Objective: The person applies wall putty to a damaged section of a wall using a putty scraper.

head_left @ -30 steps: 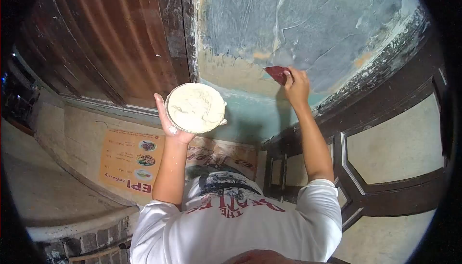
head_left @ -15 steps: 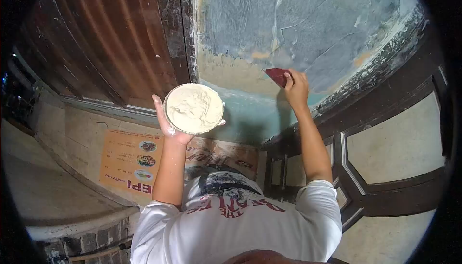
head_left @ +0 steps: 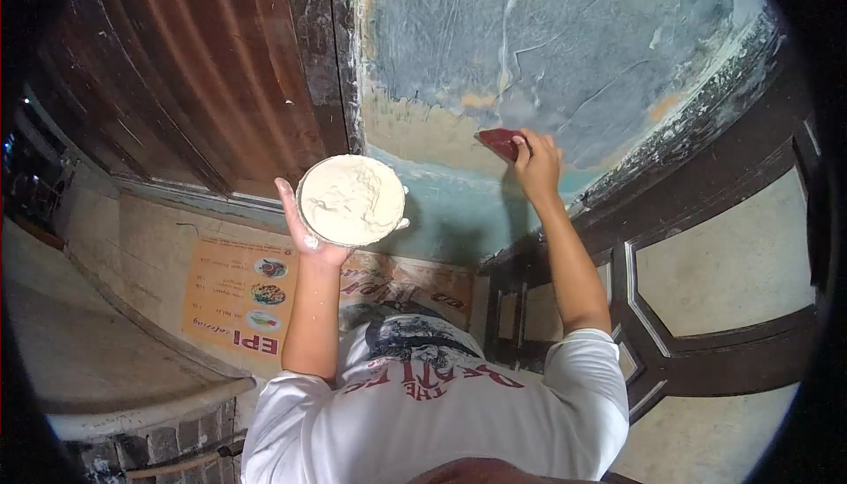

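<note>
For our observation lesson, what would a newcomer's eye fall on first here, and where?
The cream-coloured paste in its round container, held up in the left hand just left of centre, stands out most. Next comes the flat, dark red scraper in the right hand, farther right, at the streaked blue-grey wall.

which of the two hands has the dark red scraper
The right hand, pinching the dark red scraper at the wall; the left hand instead holds a round container of cream paste.
</note>
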`<state>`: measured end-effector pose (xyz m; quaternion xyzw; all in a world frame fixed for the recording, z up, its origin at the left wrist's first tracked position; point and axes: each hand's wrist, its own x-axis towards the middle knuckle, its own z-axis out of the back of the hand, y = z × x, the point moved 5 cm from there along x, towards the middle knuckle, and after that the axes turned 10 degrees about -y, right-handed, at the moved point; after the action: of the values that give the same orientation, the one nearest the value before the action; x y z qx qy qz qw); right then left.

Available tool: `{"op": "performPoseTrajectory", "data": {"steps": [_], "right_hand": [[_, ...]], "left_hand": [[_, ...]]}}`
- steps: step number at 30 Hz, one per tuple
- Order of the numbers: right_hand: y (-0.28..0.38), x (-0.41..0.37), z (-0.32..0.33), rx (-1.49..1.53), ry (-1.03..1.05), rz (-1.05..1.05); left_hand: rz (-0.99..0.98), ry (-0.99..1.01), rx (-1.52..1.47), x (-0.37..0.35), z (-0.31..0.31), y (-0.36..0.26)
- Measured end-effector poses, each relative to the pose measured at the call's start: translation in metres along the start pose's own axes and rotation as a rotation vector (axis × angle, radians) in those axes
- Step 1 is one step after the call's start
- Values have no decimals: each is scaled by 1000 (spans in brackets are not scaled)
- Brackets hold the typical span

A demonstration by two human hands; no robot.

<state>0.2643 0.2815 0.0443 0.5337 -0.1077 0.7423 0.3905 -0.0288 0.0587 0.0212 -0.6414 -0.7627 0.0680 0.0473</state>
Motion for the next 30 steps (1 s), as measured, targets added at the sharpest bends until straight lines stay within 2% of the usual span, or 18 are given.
{"op": "performPoseTrajectory", "data": {"steps": [3, 6, 7, 8, 10, 11, 14, 16, 18, 19, 20, 23, 27, 28, 30], "right_hand": [[1, -13, -12, -73, 148, -11], [-1, -8, -15, -65, 91, -3], [-3, -4, -15, -69, 47, -12], [-6, 0, -15, -69, 47, -12], [-5, 10, -4, -11, -43, -31], [-6, 11, -2, 15, -31, -58], [-4, -2, 0, -1, 16, -25], [-7, -14, -6, -27, 44, -24], [-8, -21, -15, -50, 144, -59], [-9, -20, -17, -99, 174, -65], [-10, -17, -18, -99, 173, -66], [-11, 0, -11, -81, 79, -142], [-2, 0, -6, -42, 106, -90], [0, -3, -7, -41, 106, -88], [3, -11, -15, -118, 239, -104]], "left_hand": [[-77, -139, 47, 0, 5, -3], [-13, -115, -36, 3, 6, -3], [28, 2, -53, 2, 1, 0], [29, 2, -53, 1, 2, 1], [48, 157, -50, -3, -9, 4], [-38, -97, 29, 2, 6, -1], [-27, -36, 13, 2, 9, -2], [-52, -72, 48, 0, 8, -3], [-47, -58, 41, 0, 6, -3], [39, 137, 8, -4, -9, 3], [39, 138, 9, -4, -9, 2], [96, -27, -169, -1, -1, 0], [87, -12, -167, -1, 0, 1], [39, -40, -98, 0, 1, 0], [-58, -97, 41, 0, 5, -2]]}}
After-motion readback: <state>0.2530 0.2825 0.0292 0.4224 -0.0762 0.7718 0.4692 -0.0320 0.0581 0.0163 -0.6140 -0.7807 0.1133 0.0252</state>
